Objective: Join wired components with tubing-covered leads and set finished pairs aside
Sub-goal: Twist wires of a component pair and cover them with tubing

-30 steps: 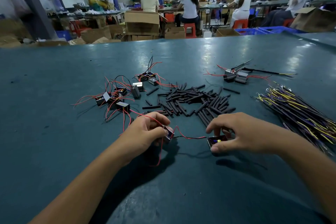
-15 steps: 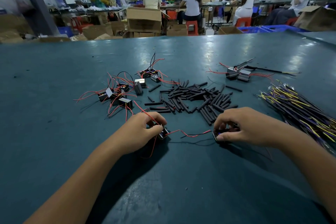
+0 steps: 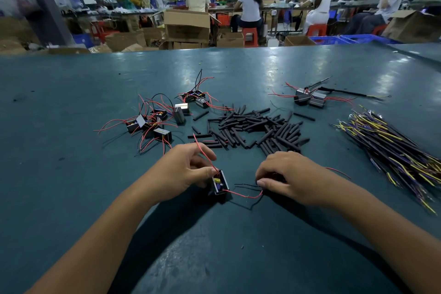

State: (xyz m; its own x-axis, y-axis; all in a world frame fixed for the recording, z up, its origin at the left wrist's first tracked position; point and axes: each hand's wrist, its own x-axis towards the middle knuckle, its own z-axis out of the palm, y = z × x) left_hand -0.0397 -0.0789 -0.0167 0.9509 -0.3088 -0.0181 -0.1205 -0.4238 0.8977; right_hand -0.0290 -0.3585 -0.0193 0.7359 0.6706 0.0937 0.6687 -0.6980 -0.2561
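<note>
The teal table [image 3: 238, 246] looks smooth with a dull sheen; the black tubing pieces [image 3: 257, 126] look matt.

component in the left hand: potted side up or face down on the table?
Open side up. The black component held by the left hand shows its yellow part and red leads from above. It rests on the green table.

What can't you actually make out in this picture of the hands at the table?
1. Head view: whatever the right hand holds is covered by its curled fingers.
2. Head view: where the red wire from the small black box ends is hidden under that hand.
3. Head view: the bundle of yellow and purple wires is cut off by the right edge.
4. Head view: the markings on the black box, gripped by the left hand, are too small.
</note>
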